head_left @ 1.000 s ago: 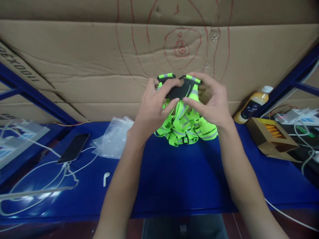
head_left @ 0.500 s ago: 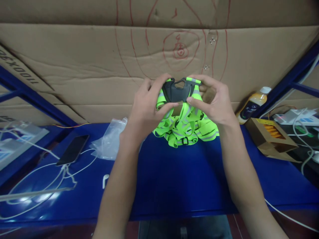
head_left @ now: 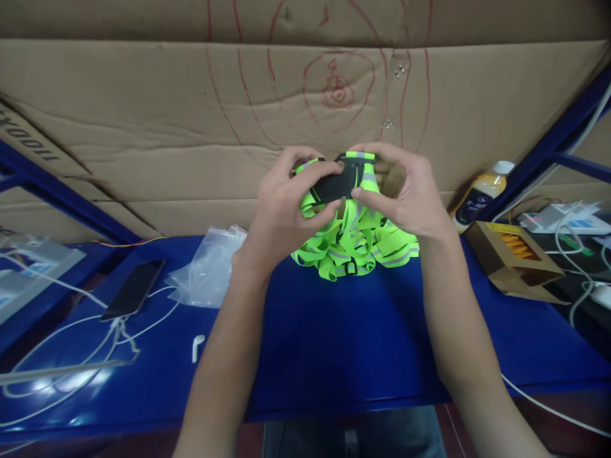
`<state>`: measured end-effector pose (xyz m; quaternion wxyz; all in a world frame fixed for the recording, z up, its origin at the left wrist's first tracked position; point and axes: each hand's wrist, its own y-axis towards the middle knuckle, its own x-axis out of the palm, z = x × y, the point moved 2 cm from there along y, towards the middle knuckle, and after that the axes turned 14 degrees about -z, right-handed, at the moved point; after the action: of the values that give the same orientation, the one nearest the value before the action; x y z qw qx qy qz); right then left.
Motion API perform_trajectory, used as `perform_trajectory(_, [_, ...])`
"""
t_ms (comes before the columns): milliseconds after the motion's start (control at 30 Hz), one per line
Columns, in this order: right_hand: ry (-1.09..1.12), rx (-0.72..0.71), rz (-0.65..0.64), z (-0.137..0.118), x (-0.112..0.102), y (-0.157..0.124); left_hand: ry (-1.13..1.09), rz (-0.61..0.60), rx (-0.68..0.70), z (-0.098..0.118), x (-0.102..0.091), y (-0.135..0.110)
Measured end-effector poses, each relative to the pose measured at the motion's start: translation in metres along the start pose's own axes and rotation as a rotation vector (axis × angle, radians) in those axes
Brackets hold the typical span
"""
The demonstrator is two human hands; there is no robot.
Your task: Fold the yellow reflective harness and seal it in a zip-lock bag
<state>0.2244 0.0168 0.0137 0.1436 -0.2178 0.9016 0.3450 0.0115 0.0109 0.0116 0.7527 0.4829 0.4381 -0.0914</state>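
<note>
Two hands, left hand (head_left: 281, 213) and right hand (head_left: 408, 200), pinch the stiff black buckle (head_left: 337, 184) at twelve o'clock; its soft, light neon straps (head_left: 353, 245) likely flop, so grip the buckle.

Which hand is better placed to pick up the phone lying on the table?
Left hand: the phone lies on its side. Both it and the right hand grip the black plastic piece.
</note>
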Motion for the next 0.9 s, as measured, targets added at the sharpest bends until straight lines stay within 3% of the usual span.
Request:
perform_trajectory(433, [0.158, 0.019, 0.031, 0.011, -0.009, 0.001, 0.066, -0.022, 0.085, -0.006, 0.006, 0.0])
perform_trajectory(533, [0.192, -0.01, 0.172, 0.019, -0.028, -0.003, 0.062, 0.007, 0.045, -0.019, -0.002, -0.003])
perform_trajectory(667, [0.243, -0.12, 0.49, 0.023, -0.057, -0.01, -0.034, 0.154, -0.068, -0.035, -0.013, -0.009])
perform_trajectory(800, [0.442, -0.127, 0.568, 0.018, -0.061, -0.01, -0.127, 0.372, -0.181, -0.037, -0.012, -0.011])
perform_trajectory(900, [0.601, -0.106, 0.657, 0.017, -0.062, -0.01, -0.197, 0.531, -0.267, -0.052, -0.011, -0.009])
